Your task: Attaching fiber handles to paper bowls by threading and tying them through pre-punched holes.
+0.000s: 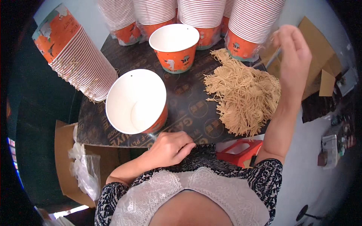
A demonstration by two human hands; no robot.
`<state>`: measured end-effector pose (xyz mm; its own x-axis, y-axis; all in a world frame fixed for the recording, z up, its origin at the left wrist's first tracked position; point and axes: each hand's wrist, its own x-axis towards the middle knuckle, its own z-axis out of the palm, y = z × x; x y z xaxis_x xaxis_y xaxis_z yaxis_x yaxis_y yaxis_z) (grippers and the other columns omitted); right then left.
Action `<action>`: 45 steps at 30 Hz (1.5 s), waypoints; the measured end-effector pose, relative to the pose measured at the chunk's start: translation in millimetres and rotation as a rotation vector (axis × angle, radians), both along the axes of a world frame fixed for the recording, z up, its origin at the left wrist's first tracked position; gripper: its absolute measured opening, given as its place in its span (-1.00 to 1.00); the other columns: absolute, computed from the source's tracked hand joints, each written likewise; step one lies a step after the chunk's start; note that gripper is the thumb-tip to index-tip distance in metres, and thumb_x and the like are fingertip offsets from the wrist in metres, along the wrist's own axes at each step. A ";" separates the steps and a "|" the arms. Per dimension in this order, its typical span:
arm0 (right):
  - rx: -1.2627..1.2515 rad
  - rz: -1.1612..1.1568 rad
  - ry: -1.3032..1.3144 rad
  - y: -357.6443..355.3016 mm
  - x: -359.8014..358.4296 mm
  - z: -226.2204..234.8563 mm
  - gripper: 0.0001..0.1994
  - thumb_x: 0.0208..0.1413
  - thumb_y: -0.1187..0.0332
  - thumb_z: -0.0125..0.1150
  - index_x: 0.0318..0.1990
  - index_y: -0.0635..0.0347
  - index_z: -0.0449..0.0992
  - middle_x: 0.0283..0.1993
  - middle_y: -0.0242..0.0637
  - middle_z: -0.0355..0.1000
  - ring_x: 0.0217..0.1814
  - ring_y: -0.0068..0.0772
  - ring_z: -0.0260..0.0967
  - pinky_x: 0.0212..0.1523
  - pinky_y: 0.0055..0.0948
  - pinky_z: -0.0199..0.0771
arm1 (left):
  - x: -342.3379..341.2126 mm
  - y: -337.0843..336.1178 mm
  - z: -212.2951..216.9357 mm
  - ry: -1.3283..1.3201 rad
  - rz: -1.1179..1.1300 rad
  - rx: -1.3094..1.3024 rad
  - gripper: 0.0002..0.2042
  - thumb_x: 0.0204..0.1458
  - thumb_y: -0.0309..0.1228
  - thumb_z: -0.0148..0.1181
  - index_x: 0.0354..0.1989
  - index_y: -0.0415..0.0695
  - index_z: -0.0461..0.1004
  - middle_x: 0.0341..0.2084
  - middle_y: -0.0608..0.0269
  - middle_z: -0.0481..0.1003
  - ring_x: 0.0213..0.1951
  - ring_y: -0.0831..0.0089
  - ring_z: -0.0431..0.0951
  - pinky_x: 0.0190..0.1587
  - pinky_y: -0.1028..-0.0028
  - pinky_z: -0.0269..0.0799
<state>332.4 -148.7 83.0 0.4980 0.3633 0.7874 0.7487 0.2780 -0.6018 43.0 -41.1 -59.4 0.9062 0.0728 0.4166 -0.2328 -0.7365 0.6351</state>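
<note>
The person's left hand [171,147] rests at the near edge of the dark printed surface [184,109], just beside the large open paper tub [136,100]. Its grip is narrow, fingers folded into a loose fist; the palm is hidden from me. The right hand [293,47] is raised at the far right, near a plastic-wrapped stack of tubs [250,26]. Its fingers are bent; a thin pale bit shows by the fingertips, but I cannot tell whether the grip holds it.

The tangled pile of tan strings [243,98] lies on the right part of the surface, between the tubs and the right forearm. The large tub, white inside and orange outside, tilts on the left part. A second open tub [175,51] stands upright behind it, well apart from the pile. A tall nested stack [81,56] leans at the left, tan strands caught on its rims. A red basket [241,152] sits below the near edge.
</note>
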 end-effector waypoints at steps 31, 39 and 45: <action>-0.558 0.189 0.113 -29.5 -88.6 -135.0 -0.95 0.22 0.49 0.05 -0.26 0.28 0.39 -0.41 -0.15 0.35 -0.37 -0.16 0.36 -0.31 -0.29 0.36 | -48.5 -8.6 19.5 0.443 0.276 -0.916 -0.89 0.21 -0.48 0.16 -0.29 -0.27 0.54 -0.61 0.39 0.51 -0.63 0.77 0.36 -0.61 0.66 0.26; -0.470 0.624 0.106 -14.1 -166.1 -120.5 -0.82 0.13 0.60 0.03 -0.12 0.39 0.45 -0.10 -0.07 0.49 -0.04 -0.20 0.49 0.01 -0.35 0.45 | -48.5 -10.2 29.7 0.353 0.270 -0.556 -0.91 0.12 -0.52 0.22 -0.35 -0.30 0.52 -0.64 0.17 0.48 -0.59 0.48 0.50 -0.53 0.42 0.37; -0.539 0.672 0.118 -12.5 -176.7 -126.3 -0.94 0.13 0.55 0.22 -0.28 0.32 0.47 -0.40 -0.13 0.49 -0.40 -0.22 0.51 -0.38 -0.36 0.45 | -62.0 -5.2 53.1 0.295 0.298 -0.353 -0.93 0.07 -0.54 0.24 -0.36 -0.30 0.52 -0.58 0.02 0.51 -0.54 0.23 0.58 -0.47 0.37 0.43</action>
